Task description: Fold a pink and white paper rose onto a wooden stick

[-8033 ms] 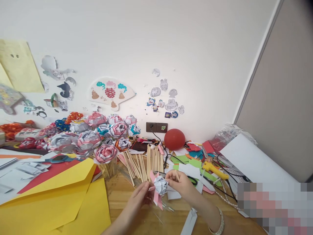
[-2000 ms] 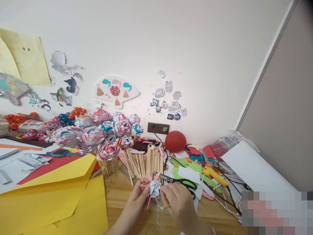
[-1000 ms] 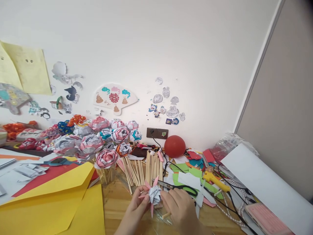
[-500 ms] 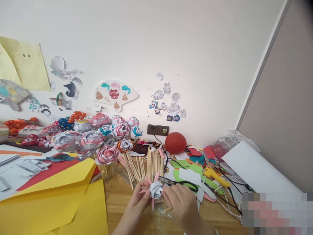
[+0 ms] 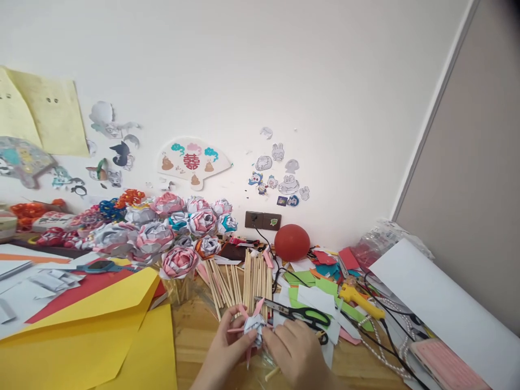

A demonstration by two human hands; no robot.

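Observation:
A small folded paper flower (image 5: pixel 254 327), white in the middle with pink pointed petals sticking out around it, is held low over the table. My left hand (image 5: pixel 227 342) grips it from the left, thumb across its front. From the right, the fingers of my right hand (image 5: pixel 296 346) are closed against the flower's white folds; the fingertips are partly hidden. Below my right palm a short end of a wooden stick (image 5: pixel 272 374) shows, and I cannot tell whether the hand holds it. Black-handled scissors (image 5: pixel 298 313) lie just beyond my right hand.
Several wooden sticks (image 5: pixel 257 279) lie behind the flower. Finished paper flowers (image 5: pixel 179 261) stand to the left, above yellow paper sheets (image 5: pixel 81 346). On the right are a yellow glue gun (image 5: pixel 361 300), its cable, bead strings, paper scraps and a red balloon (image 5: pixel 292 242).
Both hands and the paper flower have shifted slightly down and left in view. My left thumb lies further over the flower. The view has tilted a little upward.

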